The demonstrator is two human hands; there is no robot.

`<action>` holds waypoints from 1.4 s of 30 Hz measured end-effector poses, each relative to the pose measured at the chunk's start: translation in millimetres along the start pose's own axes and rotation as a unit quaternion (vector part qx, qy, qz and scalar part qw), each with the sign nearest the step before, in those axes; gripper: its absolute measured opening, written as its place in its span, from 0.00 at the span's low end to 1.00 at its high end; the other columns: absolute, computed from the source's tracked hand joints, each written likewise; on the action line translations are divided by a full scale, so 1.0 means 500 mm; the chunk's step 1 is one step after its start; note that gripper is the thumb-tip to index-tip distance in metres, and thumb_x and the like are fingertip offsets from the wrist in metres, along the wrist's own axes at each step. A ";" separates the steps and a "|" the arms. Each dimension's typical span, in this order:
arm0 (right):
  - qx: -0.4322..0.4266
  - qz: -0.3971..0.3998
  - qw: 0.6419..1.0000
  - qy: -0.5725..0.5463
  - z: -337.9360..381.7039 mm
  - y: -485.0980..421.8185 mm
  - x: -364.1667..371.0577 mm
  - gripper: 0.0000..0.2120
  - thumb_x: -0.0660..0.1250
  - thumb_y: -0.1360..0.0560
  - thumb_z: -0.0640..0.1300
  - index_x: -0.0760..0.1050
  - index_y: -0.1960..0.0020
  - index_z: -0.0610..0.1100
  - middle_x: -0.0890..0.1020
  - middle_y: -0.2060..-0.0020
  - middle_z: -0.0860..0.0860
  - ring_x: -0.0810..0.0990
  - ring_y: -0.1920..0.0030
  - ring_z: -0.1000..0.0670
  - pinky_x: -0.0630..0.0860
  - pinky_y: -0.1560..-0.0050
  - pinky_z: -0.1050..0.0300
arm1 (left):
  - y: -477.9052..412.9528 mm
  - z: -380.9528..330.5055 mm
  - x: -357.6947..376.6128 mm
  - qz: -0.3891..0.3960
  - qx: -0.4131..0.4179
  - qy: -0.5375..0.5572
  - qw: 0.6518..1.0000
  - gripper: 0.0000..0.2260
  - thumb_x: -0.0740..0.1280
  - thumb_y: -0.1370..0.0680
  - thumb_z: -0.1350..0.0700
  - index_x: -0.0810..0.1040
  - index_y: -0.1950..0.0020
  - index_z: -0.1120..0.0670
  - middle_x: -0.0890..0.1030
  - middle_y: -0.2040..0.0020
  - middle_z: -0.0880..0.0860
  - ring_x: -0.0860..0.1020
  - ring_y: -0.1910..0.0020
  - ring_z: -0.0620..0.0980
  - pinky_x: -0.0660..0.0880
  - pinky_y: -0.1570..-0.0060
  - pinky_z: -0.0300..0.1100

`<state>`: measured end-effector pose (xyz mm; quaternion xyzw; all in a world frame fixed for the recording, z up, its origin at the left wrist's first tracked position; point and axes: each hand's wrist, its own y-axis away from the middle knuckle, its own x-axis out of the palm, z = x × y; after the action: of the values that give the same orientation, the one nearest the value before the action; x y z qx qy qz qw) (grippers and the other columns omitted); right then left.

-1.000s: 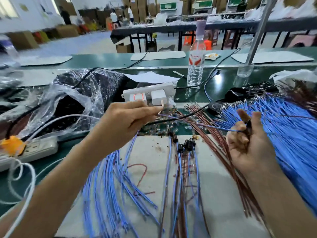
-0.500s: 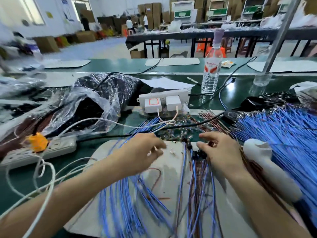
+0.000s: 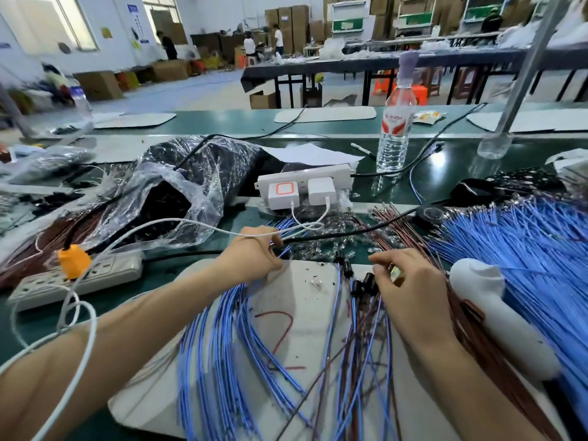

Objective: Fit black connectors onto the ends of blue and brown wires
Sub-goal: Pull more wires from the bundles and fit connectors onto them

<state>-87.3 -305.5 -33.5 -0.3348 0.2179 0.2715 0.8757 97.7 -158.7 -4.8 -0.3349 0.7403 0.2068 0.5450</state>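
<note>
**Pinching blue wire ends over a wire-strewn pad**

Fanned across the near part of a white pad (image 3: 315,313): loose blue wires (image 3: 222,345), running away under the left forearm. Gripped at their far ends by the left hand (image 3: 254,254), fingers curled round several of them at the pad's far edge.

Just to the right on the same pad: a thinner capped bunch (image 3: 353,332), blue and brown mixed, tipped with black connectors (image 3: 359,286). Curled right beside those connectors, the right hand (image 3: 410,288), pinching a small piece (image 3: 396,272) too hidden between the fingers to identify.

Right of that hand, lying on a spread of brown wires (image 3: 477,332): a white handle-shaped object (image 3: 496,307). Past it, covering the right side of the green surface (image 3: 451,183), a thick blue sheaf (image 3: 525,249).

Off to the left, level with the hands: a power strip (image 3: 101,273) with an orange plug (image 3: 73,261) in it.

Farther back: a black cable (image 3: 350,234) passing the left fingertips, a clear bag (image 3: 178,192) of dark parts, and a second strip (image 3: 305,176) carrying two white chargers (image 3: 283,195). Farthest on the surface, standing upright: a water bottle (image 3: 394,132).
</note>
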 end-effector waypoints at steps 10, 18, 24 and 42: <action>-0.024 -0.028 0.997 -0.062 0.003 0.005 0.002 0.14 0.66 0.30 0.27 0.83 0.55 0.44 0.79 0.59 0.55 0.74 0.63 0.65 0.66 0.61 0.76 | -0.005 -0.003 -0.013 -0.007 -0.030 -0.013 0.999 0.05 0.62 0.24 0.59 0.78 0.54 0.57 0.75 0.58 0.52 0.72 0.59 0.51 0.63 0.64 0.38; -0.009 -0.032 0.995 -0.096 0.005 0.005 0.002 0.13 0.67 0.28 0.30 0.82 0.55 0.47 0.80 0.60 0.54 0.76 0.64 0.57 0.71 0.64 0.68 | 0.013 -0.006 -0.064 0.120 -0.002 0.022 0.993 0.07 0.61 0.19 0.49 0.77 0.54 0.45 0.70 0.71 0.45 0.67 0.76 0.38 0.62 0.77 0.29; 0.047 0.127 0.945 -0.298 0.032 0.011 0.001 0.05 0.72 0.32 0.53 0.80 0.59 0.53 0.75 0.75 0.51 0.70 0.74 0.53 0.67 0.70 0.58 | 0.045 -0.121 -0.074 0.284 0.136 0.509 0.801 0.07 0.61 0.21 0.61 0.78 0.48 0.57 0.80 0.59 0.52 0.79 0.57 0.47 0.77 0.50 0.41; 0.274 0.024 0.824 -0.495 0.021 -0.017 -0.023 0.21 0.55 0.20 0.55 0.76 0.58 0.40 0.78 0.78 0.47 0.73 0.82 0.53 0.64 0.80 0.68 | -0.111 -0.164 -0.056 0.097 0.136 0.066 0.984 0.10 0.63 0.21 0.62 0.83 0.46 0.57 0.83 0.54 0.53 0.77 0.65 0.38 0.72 0.64 0.28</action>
<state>-88.8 -307.5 -15.9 0.1039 -0.1714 0.3507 0.9148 88.0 -244.5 51.1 -0.1973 0.8251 0.1337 0.5123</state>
